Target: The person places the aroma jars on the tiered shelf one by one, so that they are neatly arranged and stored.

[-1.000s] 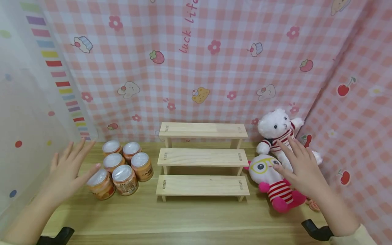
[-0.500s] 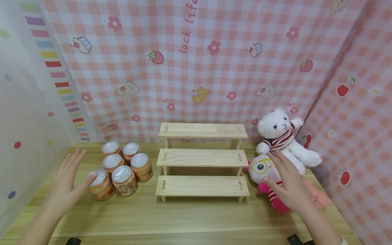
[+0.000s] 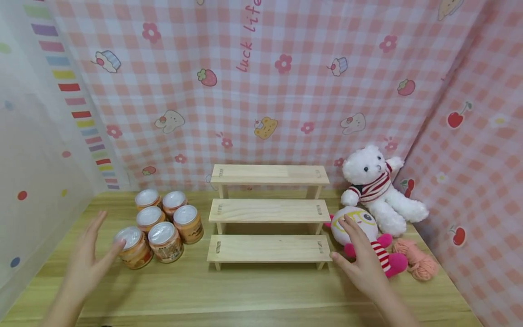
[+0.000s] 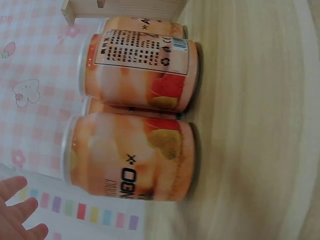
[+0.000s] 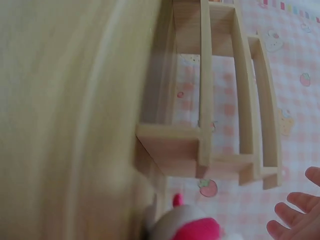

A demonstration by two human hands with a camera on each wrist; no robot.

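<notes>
My left hand hovers beside the front-left can, fingers spread and holding nothing. Several orange cans with silvery lids stand upright in a cluster to its right; in the left wrist view, two printed cans fill the middle. My right hand is in the air near the right end of the lowest step, its fingers straight and apart. Behind it, partly covered, lies a pink and white plush doll with yellow glasses. Between the hands stands a three-step wooden rack with bare steps.
A white teddy bear in a striped top sits at the back right. Beside the doll lies a skein of peach yarn. A checked pink curtain hangs behind the wooden table.
My right hand has moved left and down, away from the bear and toward the rack, uncovering the yarn. My left hand has lowered slightly beside the cans.
</notes>
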